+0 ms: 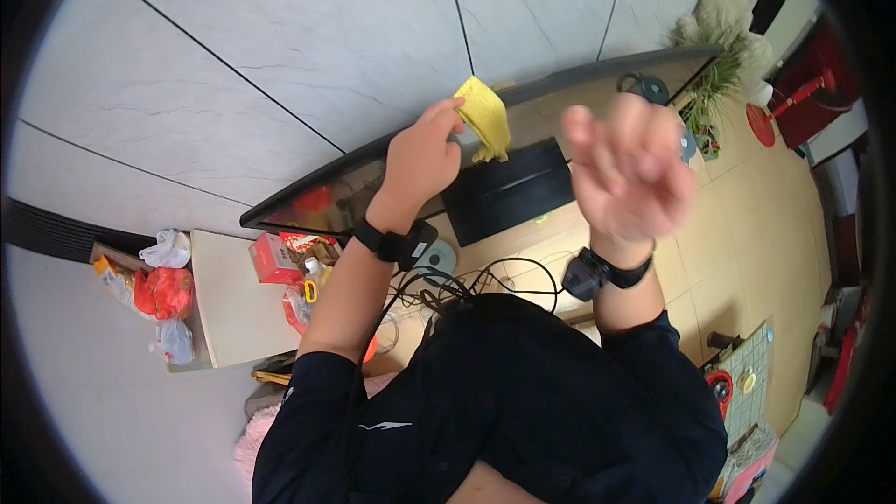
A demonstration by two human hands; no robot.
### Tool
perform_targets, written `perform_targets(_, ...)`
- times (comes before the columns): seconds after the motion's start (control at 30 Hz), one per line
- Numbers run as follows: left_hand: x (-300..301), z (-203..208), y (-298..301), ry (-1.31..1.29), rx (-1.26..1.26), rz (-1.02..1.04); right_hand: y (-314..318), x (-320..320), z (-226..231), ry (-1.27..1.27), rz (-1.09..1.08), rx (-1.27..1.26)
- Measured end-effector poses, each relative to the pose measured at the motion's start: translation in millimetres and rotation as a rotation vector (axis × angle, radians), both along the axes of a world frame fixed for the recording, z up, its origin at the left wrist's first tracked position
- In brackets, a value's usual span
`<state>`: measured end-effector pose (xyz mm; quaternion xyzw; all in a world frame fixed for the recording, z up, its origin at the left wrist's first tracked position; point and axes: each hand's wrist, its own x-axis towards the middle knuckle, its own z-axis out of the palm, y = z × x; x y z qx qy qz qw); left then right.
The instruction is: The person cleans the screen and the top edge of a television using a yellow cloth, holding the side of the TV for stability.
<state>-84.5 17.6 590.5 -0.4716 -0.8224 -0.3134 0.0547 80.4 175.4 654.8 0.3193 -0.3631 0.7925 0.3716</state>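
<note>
My left hand [425, 163] pinches a yellow cloth [484, 119] between its fingertips. The cloth hangs at the top edge of a wide, black-framed glossy panel [551, 84] that looks like a television, set against the wall. My right hand [630, 168] is raised to the right with its fingers loosely bent and apart, nothing in it. Each wrist carries a strap with a black box, the left one [397, 243] and the right one [597, 273]. Below the cloth, between my hands, is a black rectangular object [509, 191].
Black cables [467, 289] loop in front of my chest. To the left, a white cabinet top [233, 308] stands beside plastic bags [166, 292] and a red box [274, 259]. Green plants [705, 117] and a red stand fan [789, 107] are at the far right. A low table [747, 383] sits lower right.
</note>
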Motion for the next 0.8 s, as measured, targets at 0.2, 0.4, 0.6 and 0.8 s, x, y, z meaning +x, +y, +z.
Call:
perform_targets(0.2, -5, -5, 4, 0.026, 0.022, -0.02, -27, 60, 71, 0.741, 0.116, -0.07)
perform_targets(0.4, -10, -13, 5, 0.124, 0.115, -0.07, -33, 95, 86, 0.681, 0.249, -0.053)
perform_targets(0.6, -10, -12, 6, 0.11, 0.102, -0.058, -37, 94, 86, 0.696, 0.229, -0.048)
perform_targets(0.8, -9, -12, 5, 0.105, 0.09, -0.052, -37, 92, 85, 0.693, 0.221, -0.048)
